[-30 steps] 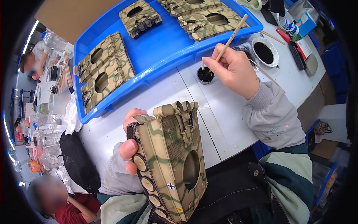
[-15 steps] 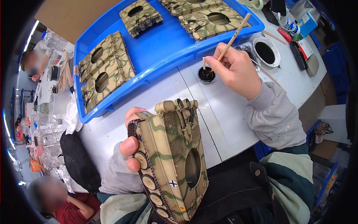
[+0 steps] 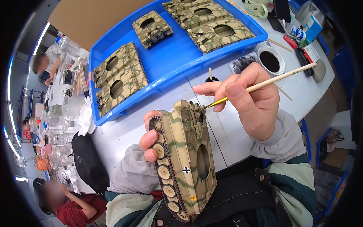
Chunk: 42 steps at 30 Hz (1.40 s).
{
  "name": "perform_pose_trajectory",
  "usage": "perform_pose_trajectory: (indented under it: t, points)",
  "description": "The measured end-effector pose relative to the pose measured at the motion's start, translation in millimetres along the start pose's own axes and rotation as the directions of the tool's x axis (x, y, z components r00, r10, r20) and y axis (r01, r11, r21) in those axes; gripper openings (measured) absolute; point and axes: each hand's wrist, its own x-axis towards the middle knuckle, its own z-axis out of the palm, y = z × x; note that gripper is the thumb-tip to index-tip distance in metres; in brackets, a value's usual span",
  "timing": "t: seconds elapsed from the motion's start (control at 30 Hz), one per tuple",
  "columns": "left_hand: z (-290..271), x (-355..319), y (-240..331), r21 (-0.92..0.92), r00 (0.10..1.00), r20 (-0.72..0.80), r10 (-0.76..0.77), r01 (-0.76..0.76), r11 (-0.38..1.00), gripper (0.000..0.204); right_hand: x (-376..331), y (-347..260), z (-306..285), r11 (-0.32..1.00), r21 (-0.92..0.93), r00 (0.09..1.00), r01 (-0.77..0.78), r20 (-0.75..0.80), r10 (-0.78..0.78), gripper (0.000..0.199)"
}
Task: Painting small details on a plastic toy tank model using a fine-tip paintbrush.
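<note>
A camouflage-painted model tank hull [image 3: 181, 151] stands tilted on end above my lap, its round turret opening facing right. My left hand [image 3: 150, 140] is closed round its track side, fingers over the road wheels; the palm is hidden behind the hull. Between thumb and fingers my right hand [image 3: 249, 100] pinches a thin paintbrush [image 3: 270, 81] with a pale wooden handle and a yellow ferrule. Its dark tip meets the fittings at the hull's upper end. Partly covered by my right hand, a small pot of black paint [image 3: 211, 79] with a stick in it sits on the table.
A blue tray [image 3: 166, 72] holds several similar tank hulls [image 3: 117, 85]. Right of it are a white dish of black paint [image 3: 270, 60], a paint-smeared sheet [image 3: 244, 63] and a dark phone-like object [image 3: 281, 9]. A black bag [image 3: 89, 157] lies left; two people sit beyond.
My right hand has moved the paintbrush from the small black paint pot to the hull's upper end. The hull now appears slightly farther right in view.
</note>
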Motion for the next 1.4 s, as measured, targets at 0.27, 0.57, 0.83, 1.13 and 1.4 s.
perform_pose_trajectory:
  t: [0.27, 0.57, 0.83, 1.13, 1.4]
  points:
    - [19.0, -6.5, -22.9, 0.238, 0.923, -0.198, 0.329, -0.280, 0.930, 0.057, -7.0, 7.5, 7.1, 0.988, 0.149, 0.994, -0.034, -0.094, 0.049, 0.013]
    - [-3.6, -5.2, -30.6, 0.321, 0.877, 0.085, 0.472, -0.473, 0.821, 0.053, -10.6, 7.1, 8.5, 0.997, 0.076, 0.994, 0.003, -0.105, 0.005, 0.011]
    - [1.0, -12.4, -28.6, 0.387, 0.921, 0.052, 0.386, -0.375, 0.842, 0.050, -12.3, 13.8, 11.1, 0.992, -0.026, 0.985, 0.126, -0.113, -0.128, 0.012]
    - [4.5, -15.5, -30.4, 0.408, 0.922, 0.012, 0.386, -0.357, 0.840, 0.050, -13.2, 15.8, 10.9, 0.989, -0.055, 0.983, 0.137, -0.117, -0.143, 0.013]
    - [-1.3, -11.4, -34.8, 0.335, 0.888, 0.090, 0.452, -0.454, 0.826, 0.050, -13.0, 13.6, 7.0, 0.991, -0.062, 0.990, 0.121, -0.060, -0.124, 0.012]
